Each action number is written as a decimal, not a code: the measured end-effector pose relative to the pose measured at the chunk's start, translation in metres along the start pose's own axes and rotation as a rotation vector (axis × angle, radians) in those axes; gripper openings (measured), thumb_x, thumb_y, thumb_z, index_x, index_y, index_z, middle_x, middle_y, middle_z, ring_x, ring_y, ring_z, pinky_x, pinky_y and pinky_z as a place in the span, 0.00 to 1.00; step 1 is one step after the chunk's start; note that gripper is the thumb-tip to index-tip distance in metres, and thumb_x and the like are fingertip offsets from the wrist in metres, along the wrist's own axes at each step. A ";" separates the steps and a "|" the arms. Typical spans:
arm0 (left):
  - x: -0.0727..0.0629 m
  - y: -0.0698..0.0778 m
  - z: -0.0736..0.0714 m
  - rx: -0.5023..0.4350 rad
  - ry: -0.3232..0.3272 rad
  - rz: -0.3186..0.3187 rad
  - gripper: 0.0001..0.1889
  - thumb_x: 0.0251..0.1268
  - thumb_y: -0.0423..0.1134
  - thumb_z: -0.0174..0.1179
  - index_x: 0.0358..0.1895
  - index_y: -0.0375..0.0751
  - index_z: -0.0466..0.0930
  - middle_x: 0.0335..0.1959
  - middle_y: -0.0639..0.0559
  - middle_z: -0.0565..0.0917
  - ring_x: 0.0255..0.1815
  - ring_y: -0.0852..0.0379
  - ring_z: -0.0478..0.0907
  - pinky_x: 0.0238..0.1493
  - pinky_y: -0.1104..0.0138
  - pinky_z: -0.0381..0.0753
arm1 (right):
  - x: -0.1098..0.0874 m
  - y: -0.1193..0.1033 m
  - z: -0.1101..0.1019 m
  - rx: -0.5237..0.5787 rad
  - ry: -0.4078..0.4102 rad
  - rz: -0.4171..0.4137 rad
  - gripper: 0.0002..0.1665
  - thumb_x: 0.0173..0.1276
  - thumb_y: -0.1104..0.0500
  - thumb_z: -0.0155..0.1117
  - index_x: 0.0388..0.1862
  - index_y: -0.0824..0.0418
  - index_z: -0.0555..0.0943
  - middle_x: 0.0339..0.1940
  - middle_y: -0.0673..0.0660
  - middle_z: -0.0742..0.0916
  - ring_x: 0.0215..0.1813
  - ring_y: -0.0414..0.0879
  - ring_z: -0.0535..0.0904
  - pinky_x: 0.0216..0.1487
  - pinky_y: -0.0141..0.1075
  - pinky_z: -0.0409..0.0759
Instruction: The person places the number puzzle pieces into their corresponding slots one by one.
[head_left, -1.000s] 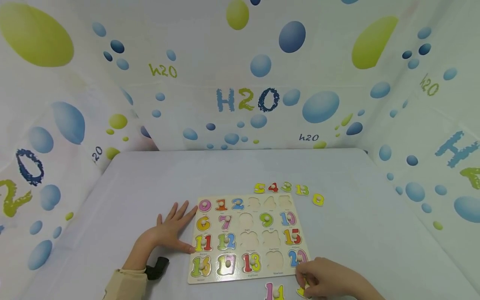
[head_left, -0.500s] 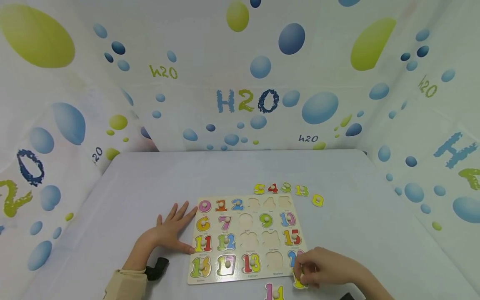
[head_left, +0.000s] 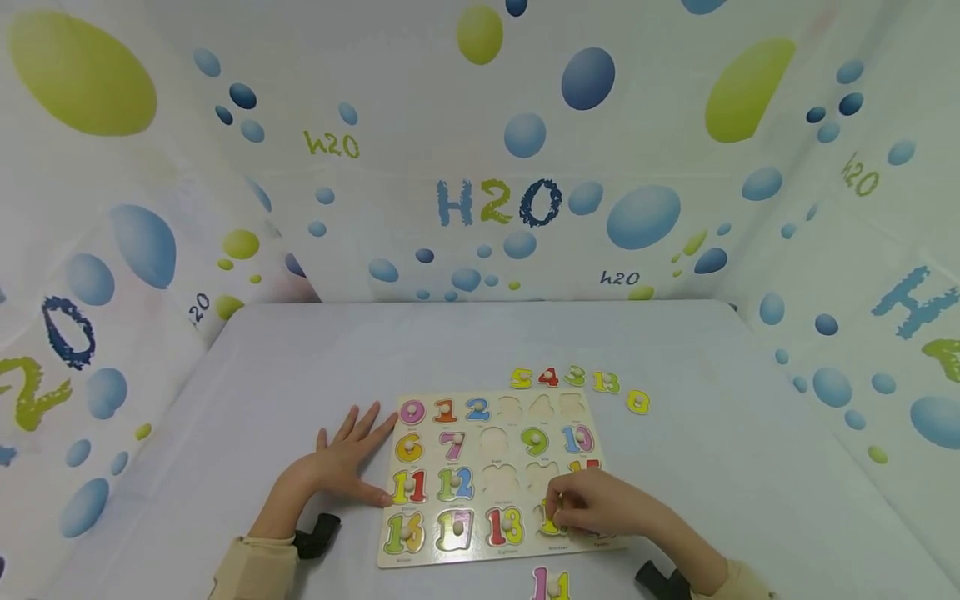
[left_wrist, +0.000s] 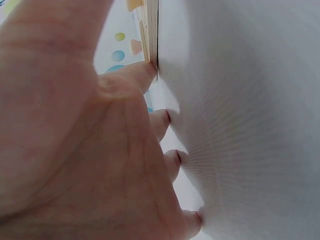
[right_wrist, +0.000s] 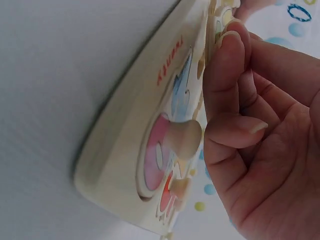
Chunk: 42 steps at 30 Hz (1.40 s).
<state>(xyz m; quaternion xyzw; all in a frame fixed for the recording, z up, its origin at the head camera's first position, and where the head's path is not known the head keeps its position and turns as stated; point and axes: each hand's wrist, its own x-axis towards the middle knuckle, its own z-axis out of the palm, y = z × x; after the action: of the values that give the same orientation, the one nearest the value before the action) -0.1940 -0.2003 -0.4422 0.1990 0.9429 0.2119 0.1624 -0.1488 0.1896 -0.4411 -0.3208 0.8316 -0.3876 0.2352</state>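
A wooden number puzzle board [head_left: 442, 561] lies flat on the table, its knobbed pieces seated in many recesses. My left hand [head_left: 337, 467] is spread at its left edge, thumb and index fingertip at the side. In the left wrist view the fingertips [left_wrist: 172, 159] press on the cloth. My right hand [head_left: 603, 500] pinches a yellow number piece [head_left: 549, 527] at the bottom-row recess labelled nineteen; fingers cover much of it, and whether it lies fully in cannot be told. Beneath that hand sits the 20 piece [right_wrist: 156, 155], mostly hidden in the head view.
Beyond the board lie loose pieces: a yellow 5 [head_left: 521, 378], red 4 [head_left: 548, 377], green 3 [head_left: 575, 376], a 13 [head_left: 606, 382] and a yellow rounded piece [head_left: 638, 402]. A pink-and-yellow piece [head_left: 542, 583] lies in front, cut by the frame. Several recesses are bare.
My right hand has carried the yellow piece from the table by the board's front right corner leftward and up onto the nineteen recess. The left hand has stayed in place.
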 end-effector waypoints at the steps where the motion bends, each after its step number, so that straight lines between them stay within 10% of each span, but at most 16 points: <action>1: 0.000 0.001 -0.001 0.001 0.000 0.002 0.61 0.34 0.62 0.73 0.73 0.40 0.50 0.73 0.35 0.41 0.70 0.31 0.30 0.54 0.29 0.29 | 0.000 -0.001 0.001 0.008 -0.004 0.009 0.06 0.64 0.62 0.63 0.29 0.52 0.78 0.15 0.43 0.77 0.19 0.32 0.71 0.22 0.26 0.69; 25: 0.000 0.001 -0.002 -0.003 -0.004 0.024 0.61 0.36 0.62 0.73 0.73 0.39 0.50 0.73 0.33 0.41 0.70 0.30 0.30 0.54 0.29 0.29 | -0.010 -0.020 0.011 -0.173 0.090 0.099 0.11 0.65 0.58 0.64 0.43 0.49 0.73 0.16 0.39 0.76 0.18 0.32 0.68 0.21 0.27 0.67; 42: -0.003 0.005 -0.002 0.002 0.006 0.009 0.61 0.34 0.60 0.74 0.73 0.38 0.51 0.73 0.33 0.43 0.70 0.30 0.31 0.54 0.29 0.30 | -0.023 -0.027 0.049 -0.177 -0.091 -0.056 0.08 0.64 0.61 0.61 0.33 0.46 0.77 0.14 0.38 0.68 0.20 0.28 0.66 0.20 0.24 0.66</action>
<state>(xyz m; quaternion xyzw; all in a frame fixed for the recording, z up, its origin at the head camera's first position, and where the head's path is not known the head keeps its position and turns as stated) -0.1911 -0.1983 -0.4380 0.2026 0.9427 0.2123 0.1587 -0.0922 0.1690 -0.4447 -0.3808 0.8417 -0.3043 0.2324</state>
